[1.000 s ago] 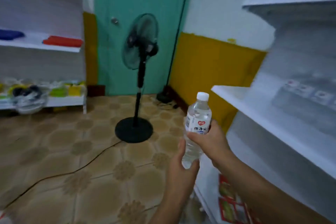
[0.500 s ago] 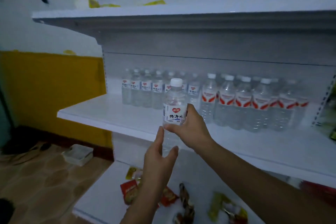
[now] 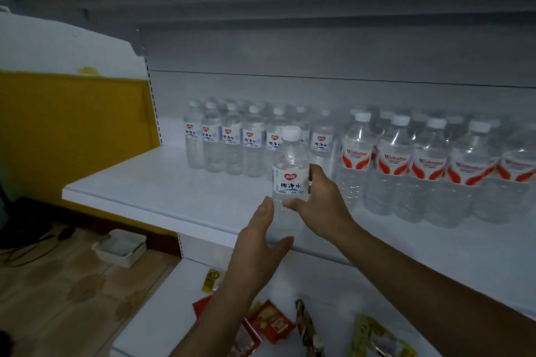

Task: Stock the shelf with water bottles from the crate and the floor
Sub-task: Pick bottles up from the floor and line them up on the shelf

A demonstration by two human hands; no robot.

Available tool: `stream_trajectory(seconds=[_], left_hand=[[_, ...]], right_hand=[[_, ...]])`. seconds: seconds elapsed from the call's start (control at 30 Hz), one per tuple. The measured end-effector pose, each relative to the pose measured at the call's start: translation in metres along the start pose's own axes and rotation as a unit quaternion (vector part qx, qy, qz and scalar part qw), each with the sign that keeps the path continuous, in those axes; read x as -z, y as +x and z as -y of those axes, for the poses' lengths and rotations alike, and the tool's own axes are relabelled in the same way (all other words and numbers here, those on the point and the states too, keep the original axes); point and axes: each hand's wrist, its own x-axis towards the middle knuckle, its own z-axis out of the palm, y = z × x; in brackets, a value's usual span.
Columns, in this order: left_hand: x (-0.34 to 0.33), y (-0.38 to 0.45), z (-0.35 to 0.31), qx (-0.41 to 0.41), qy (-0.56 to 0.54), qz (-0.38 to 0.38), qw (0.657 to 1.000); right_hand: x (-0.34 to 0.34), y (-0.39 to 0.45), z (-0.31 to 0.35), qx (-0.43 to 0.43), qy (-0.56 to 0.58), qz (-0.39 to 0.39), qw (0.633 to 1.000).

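Head view: the small clear plastic water bottle with a white cap and a red-heart label (image 3: 290, 180) is held upright over the front part of the white metal shelf board (image 3: 162, 182), directly in front of the block of matching small heart-label bottles (image 3: 232, 142) standing at the rear of that board. The right hand (image 3: 322, 206) grips the bottle at label height, thumb across the front and fingers curled round the far side. The left hand (image 3: 261, 243) has straight, spread fingers cupped beside and under the bottle's lower body; whether it actually touches the base cannot be told. Compared with one second ago, the view has swung from the room with the standing fan to face the shelf squarely, and compared with half a second ago the bottle has travelled closer to the stocked block and the shelf fills more of the frame. For the task, this indicates that carrying is finished and placement is in hand; the bottle is judged not yet set down. To the right of the matching block stand larger clear bottles with red-and-white wave labels (image 3: 429, 168). Below the shelf board lie coloured snack packets (image 3: 272, 324), and a white plastic tray (image 3: 120, 246) rests on the floor to the left.
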Motion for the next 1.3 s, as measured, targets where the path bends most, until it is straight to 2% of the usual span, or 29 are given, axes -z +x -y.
stream_trajectory(seconds=[0.23,0.33,0.43,0.57,0.77,1.07,1.3], left_hand=[[0.021,0.072,0.033,0.043,0.123,0.052,0.990],[0.023,0.084,0.047,0.070,0.178,0.087,0.978],[0.020,0.086,0.055,0.063,0.215,0.096,0.970],[0.018,0.087,0.057,0.058,0.220,0.095,0.969],[0.021,0.084,0.052,0.065,0.219,0.101,0.968],[0.020,0.085,0.035,0.103,0.195,0.122,0.968],[-0.018,0.081,0.018,0.062,0.201,0.145,0.967]], right_hand=[[-0.051,0.098,-0.030,-0.011,-0.023,-0.026,0.999],[-0.068,0.137,-0.046,-0.035,-0.021,-0.058,0.997],[-0.081,0.151,-0.062,-0.025,-0.020,-0.091,0.995],[-0.086,0.154,-0.071,-0.031,0.003,-0.118,0.992],[-0.084,0.153,-0.063,-0.057,0.012,-0.109,0.992],[-0.046,0.123,-0.068,-0.061,-0.003,-0.108,0.992],[-0.035,0.131,-0.084,-0.076,0.008,-0.140,0.987]])
